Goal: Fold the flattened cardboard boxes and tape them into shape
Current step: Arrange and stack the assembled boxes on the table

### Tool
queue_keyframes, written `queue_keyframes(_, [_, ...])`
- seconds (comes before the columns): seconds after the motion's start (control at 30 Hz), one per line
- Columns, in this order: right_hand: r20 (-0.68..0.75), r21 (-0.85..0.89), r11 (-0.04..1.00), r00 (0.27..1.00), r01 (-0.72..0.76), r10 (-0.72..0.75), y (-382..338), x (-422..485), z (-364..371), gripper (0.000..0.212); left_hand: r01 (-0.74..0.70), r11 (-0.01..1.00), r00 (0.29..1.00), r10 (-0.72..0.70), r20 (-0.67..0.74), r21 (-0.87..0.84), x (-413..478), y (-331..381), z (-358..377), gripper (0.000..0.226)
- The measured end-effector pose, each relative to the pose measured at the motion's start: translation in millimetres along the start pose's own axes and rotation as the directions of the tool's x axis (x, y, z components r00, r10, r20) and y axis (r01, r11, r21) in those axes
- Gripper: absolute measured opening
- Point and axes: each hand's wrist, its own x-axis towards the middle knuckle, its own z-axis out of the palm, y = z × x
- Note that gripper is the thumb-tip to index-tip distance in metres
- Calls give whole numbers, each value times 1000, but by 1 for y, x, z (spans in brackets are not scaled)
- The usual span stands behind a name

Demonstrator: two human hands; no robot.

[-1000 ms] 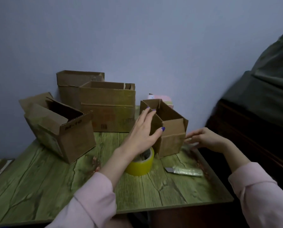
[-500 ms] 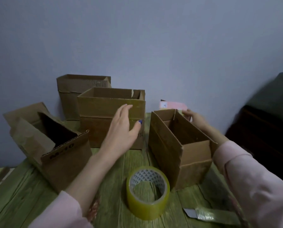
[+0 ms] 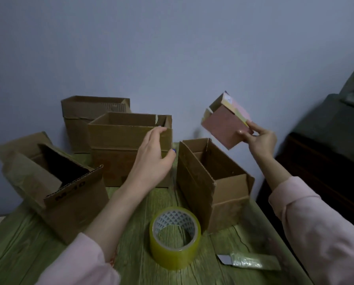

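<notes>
in upper right, pinching small pink box with right hand, raised above open brown box. at centre, holding left hand loosely curved before corner of large box; cannot tell if touching.

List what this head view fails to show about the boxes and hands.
Head view only.
The open box and the middle box: bottoms face the table, so any tape there is hidden.
The left hand covers the middle box's right corner; grip or mere touch unclear.
The tilted box: inside too dark.
The rear box: lower front hidden behind the middle box.
The small pink box pinched by the right hand: label too small, blurred.
</notes>
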Motion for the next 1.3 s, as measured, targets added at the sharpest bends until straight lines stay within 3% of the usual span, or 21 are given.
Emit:
queue_keyframes(0.1, [31, 205, 978, 999, 33, -40, -45, -12, -9, 50, -28, 997, 1000, 29, 5, -68, 0, 22, -1, 58])
queue_keyframes(0.23, [255, 403, 914, 955, 40, -154, -112, -59, -24, 45, -27, 978, 1000, 28, 1, -207, -8, 52, -10, 79])
queue_keyframes(0.37, [441, 416, 909, 868, 27, -228, -138, -124, -35, 44, -67, 971, 996, 51, -74, -229, -33, 71, -31, 112])
queue_keyframes(0.53, [562, 225, 960, 783, 167, -268, -143, -190, -44, 56, -57, 975, 986, 22, -163, -215, -91, 64, -55, 112])
queue_keyframes(0.63, [745, 96, 970, 631, 221, -218, -138, -214, -52, 69, -39, 990, 994, 24, -106, -138, -131, 50, -66, 114])
queue_keyframes(0.9, [974, -119, 888, 228, 444, 17, -114, -264, -37, 46, 55, 998, 998, -56, 12, 32, -218, -7, -81, 114])
queue_keyframes(1.0, [983, -174, 831, 138, 528, 118, -109, -263, -27, 29, 114, 993, 992, -115, 45, 40, -232, -23, -73, 118])
queue_keyframes(1.1, [975, -217, 809, 166, 546, 150, -121, -241, -18, 27, 191, 982, 976, -190, 107, -2, -234, -33, -62, 122])
queue_keyframes(1.2, [943, -197, 829, 332, 524, 14, -148, -207, -7, 26, 284, 958, 950, -276, 148, -33, -228, -29, -59, 142])
queue_keyframes(1.3, [867, -175, 850, 487, 497, -106, -174, -170, 10, 22, 156, 986, 986, -159, -42, -50, -212, -2, -81, 122])
